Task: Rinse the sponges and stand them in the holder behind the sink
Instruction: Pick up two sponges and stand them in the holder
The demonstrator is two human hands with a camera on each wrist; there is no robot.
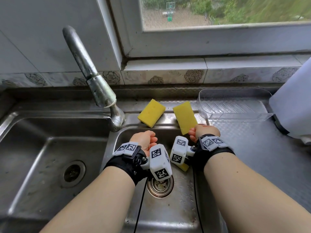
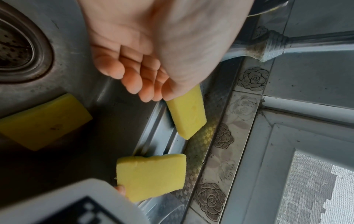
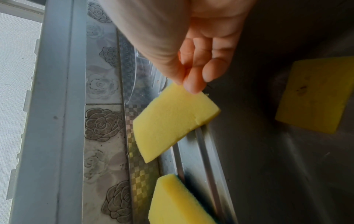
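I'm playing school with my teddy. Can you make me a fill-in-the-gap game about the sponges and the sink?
1. All the sponges are the colour ____.
2. The sponge lifted by one corner is in the grip of the ____ hand.
3. The clear holder has ____ sponges in it.
4. Counting every view, there are ____ sponges: the second lies on the ledge, another in the basin.

Missing words: yellow; right; no; three

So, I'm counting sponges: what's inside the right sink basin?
One yellow sponge lies on the basin floor near the drain. In the head view, the wrist cameras cover most of it; only a corner shows.
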